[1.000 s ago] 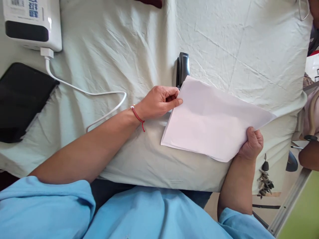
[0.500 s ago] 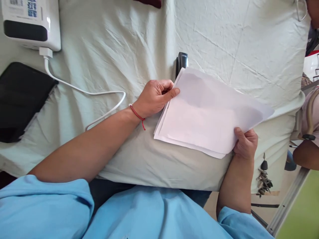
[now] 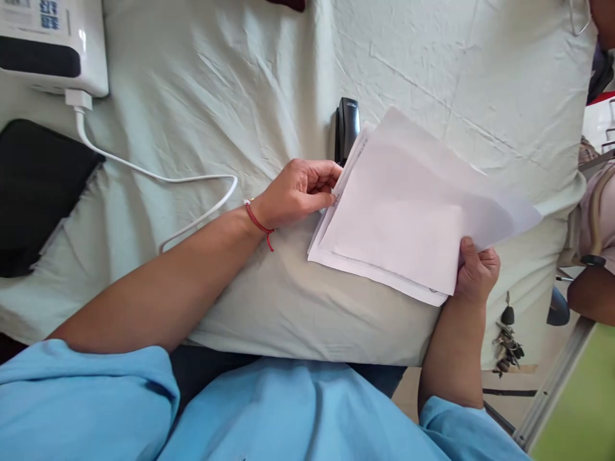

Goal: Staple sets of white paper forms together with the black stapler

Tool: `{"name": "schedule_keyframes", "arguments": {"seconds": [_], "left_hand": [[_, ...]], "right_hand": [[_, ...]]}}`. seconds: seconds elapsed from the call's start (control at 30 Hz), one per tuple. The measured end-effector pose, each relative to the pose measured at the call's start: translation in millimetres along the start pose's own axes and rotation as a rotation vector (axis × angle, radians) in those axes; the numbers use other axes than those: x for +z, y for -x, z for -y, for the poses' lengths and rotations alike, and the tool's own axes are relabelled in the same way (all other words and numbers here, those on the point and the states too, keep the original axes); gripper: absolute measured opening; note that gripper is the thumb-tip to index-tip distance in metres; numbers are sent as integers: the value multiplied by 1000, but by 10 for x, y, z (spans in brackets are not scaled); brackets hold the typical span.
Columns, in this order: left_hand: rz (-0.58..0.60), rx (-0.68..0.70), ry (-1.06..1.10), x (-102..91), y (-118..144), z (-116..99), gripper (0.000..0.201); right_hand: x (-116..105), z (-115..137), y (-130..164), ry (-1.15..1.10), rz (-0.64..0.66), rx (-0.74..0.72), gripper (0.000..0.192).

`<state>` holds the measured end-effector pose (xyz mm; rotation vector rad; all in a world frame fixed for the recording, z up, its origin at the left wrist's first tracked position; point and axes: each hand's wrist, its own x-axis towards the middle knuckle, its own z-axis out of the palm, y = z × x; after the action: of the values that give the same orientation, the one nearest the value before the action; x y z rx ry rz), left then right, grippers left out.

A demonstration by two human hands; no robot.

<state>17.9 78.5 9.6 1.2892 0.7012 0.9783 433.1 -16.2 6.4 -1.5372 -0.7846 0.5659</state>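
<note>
Both hands are closed on a loose stack of white paper sheets [image 3: 403,224]: the left hand [image 3: 300,192] pinches the stack's edge between thumb and fingertips, and the right hand [image 3: 475,275] grips the opposite corner, thumb on top and fingers hidden beneath. A red cord bracelet [image 3: 257,221] circles the left wrist.

The work happens on a table draped in a wrinkled pale green cloth [image 3: 216,96]. From the left hand, a black stapler [image 3: 346,125] lies at about one o'clock, just beside the fingers and partly tucked under the paper. At nine o'clock a white cable [image 3: 158,176] loops across the cloth up to a white box-shaped device [image 3: 52,45] at ten o'clock, with a flat black tablet [image 3: 38,186] below it. A bunch of keys [image 3: 507,339] hangs off the table's edge at five o'clock from the right hand.

The stack sits tilted between the two hands, its sheets fanned slightly apart, the lower edge resting on the cloth.
</note>
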Motion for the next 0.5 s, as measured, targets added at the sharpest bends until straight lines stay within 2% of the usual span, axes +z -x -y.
{"name": "schedule_keyframes", "arguments": {"seconds": [0.2,0.37,0.5], "left_hand": [[-46,-39,-97,19,-2,38,22],[-63,-63,-81,25,-14,21,18],[-89,-72,-77,39,-19,12,29]], "right_hand": [[45,65,33,-7,-10,19,44],[74,85,48,-8,-27,28,42],[14,53,17,-41,-35,75,39]]}}
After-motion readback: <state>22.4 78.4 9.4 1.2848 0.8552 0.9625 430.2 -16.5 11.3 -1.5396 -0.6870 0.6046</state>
